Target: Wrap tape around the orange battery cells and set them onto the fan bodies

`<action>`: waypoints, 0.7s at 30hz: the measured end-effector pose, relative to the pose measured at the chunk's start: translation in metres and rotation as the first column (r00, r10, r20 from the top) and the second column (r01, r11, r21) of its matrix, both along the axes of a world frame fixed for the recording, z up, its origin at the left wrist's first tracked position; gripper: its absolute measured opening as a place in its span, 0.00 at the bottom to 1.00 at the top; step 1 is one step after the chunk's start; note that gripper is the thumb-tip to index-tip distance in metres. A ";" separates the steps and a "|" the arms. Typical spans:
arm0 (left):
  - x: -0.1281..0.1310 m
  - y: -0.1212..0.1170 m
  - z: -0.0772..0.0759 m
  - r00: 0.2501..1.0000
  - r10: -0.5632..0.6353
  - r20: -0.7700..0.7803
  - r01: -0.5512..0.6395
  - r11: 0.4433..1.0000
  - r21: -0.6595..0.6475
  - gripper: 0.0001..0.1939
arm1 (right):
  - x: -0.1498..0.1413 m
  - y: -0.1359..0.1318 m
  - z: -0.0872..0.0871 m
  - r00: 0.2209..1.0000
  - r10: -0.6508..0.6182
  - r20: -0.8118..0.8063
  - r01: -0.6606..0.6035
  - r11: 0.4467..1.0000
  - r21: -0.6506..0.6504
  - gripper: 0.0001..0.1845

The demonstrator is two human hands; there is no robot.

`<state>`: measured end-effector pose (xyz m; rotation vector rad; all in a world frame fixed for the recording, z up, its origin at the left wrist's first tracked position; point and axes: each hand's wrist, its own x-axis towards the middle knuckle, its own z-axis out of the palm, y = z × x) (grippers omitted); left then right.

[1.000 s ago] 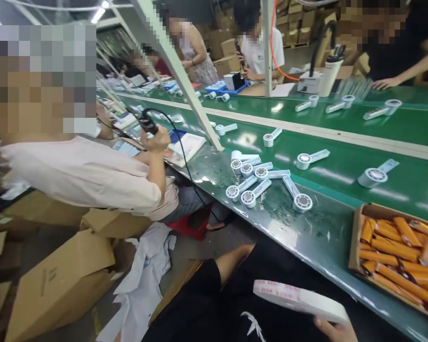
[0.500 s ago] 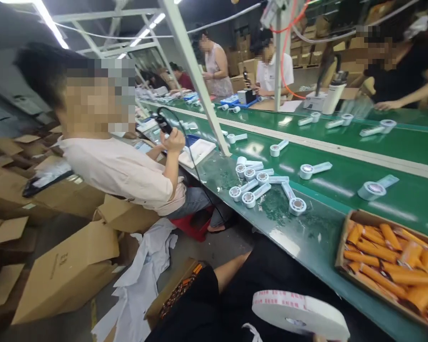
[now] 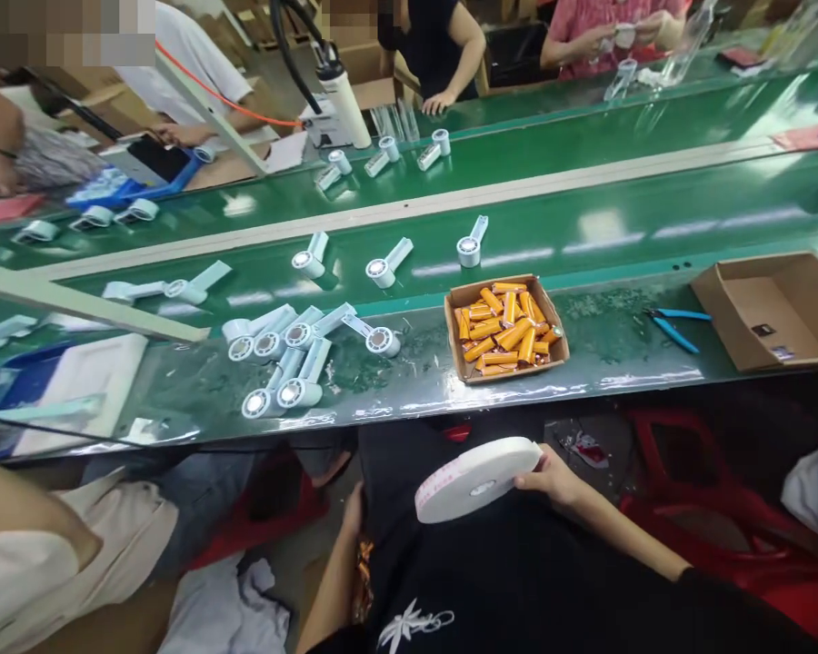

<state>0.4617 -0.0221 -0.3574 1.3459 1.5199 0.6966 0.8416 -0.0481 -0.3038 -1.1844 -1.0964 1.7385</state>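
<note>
My right hand (image 3: 549, 474) is closed on the edge of a wide white roll of double-sided tape (image 3: 473, 481), its side printed in pink. The roll is tilted above my lap, in front of the bench edge. My left forearm (image 3: 337, 568) reaches down beside my dark clothing; the fingers of that hand are hidden. On the bench ahead, a cardboard tray (image 3: 460, 368) holds several orange-wrapped battery cells (image 3: 514, 331). Left of it lies a cluster of light-blue handheld fan bodies (image 3: 300, 391), with one fan body (image 3: 382, 341) slightly apart.
More fan bodies (image 3: 380, 271) sit on the green conveyor (image 3: 559, 236). Blue-handled pliers (image 3: 674, 331) and an open cardboard box (image 3: 777, 313) are on the bench at right. Co-workers sit across and at left. A red stool (image 3: 709, 536) stands to my right.
My view has swung right and down to the bench. The tape roll, low at the frame's edge before, is now nearer the middle, with my right hand clearly visible on it.
</note>
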 end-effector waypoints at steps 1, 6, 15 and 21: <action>-0.012 -0.002 0.004 0.998 0.054 -0.028 -0.053 0.998 0.021 0.39 | 0.000 0.001 0.006 0.998 0.016 0.058 -0.020 0.998 0.066 0.31; -0.025 -0.001 0.060 0.990 0.018 0.142 -0.047 0.979 0.198 0.47 | -0.027 0.027 0.046 0.925 0.115 0.362 -0.267 0.875 0.404 0.28; -0.025 0.075 0.095 0.959 0.063 0.275 -0.148 0.941 0.303 0.37 | -0.057 0.046 0.060 0.833 -0.323 0.449 -0.152 0.647 0.747 0.30; -0.075 0.109 0.049 0.910 0.183 0.373 -0.307 0.901 0.307 0.35 | -0.047 0.054 0.099 0.553 -0.067 0.831 -0.466 0.802 0.374 0.19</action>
